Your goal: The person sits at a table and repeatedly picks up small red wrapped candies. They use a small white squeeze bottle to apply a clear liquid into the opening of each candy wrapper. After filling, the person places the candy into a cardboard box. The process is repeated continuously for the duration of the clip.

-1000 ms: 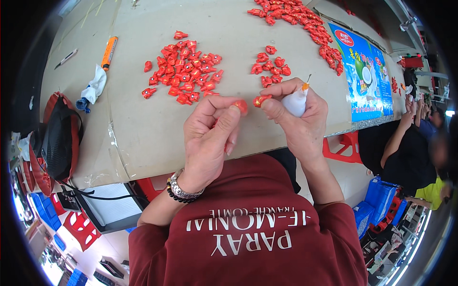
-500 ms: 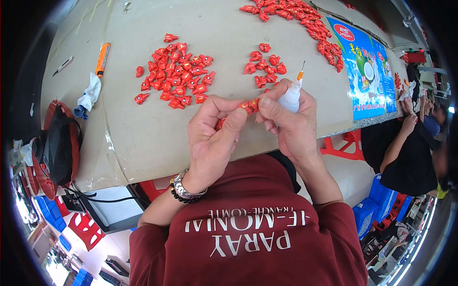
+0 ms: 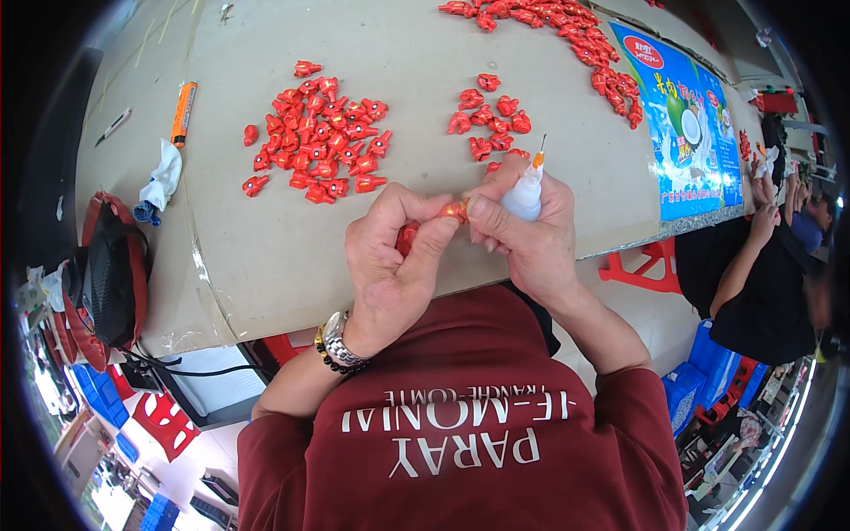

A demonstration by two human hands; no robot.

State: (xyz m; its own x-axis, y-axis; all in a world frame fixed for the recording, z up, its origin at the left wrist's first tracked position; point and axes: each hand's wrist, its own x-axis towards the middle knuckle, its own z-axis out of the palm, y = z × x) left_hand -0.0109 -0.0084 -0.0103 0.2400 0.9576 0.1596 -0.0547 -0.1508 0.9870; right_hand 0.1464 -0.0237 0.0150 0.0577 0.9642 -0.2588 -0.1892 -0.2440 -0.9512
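Note:
My left hand (image 3: pixel 394 257) and my right hand (image 3: pixel 522 234) meet over the near edge of the table (image 3: pixel 266 257). Between their fingertips they pinch a small red plastic piece (image 3: pixel 453 211); another red part (image 3: pixel 407 237) shows inside the left palm. The right hand also grips a small white glue bottle (image 3: pixel 524 190) with an orange, needle-like tip pointing up. A pile of several red pieces (image 3: pixel 319 133) lies beyond the left hand. A smaller cluster (image 3: pixel 490 119) lies just beyond the right hand.
A long row of red pieces (image 3: pixel 567 35) runs along the far right by a blue printed poster (image 3: pixel 686 133). At far left lie an orange marker (image 3: pixel 183 113), a white rag (image 3: pixel 159 181) and a black-and-red bag (image 3: pixel 111 274). Another person (image 3: pixel 761 265) works at right.
The two hands have drawn together. The red pieces held apart one second ago are now pressed together between the fingertips. The glue bottle stays in the right hand.

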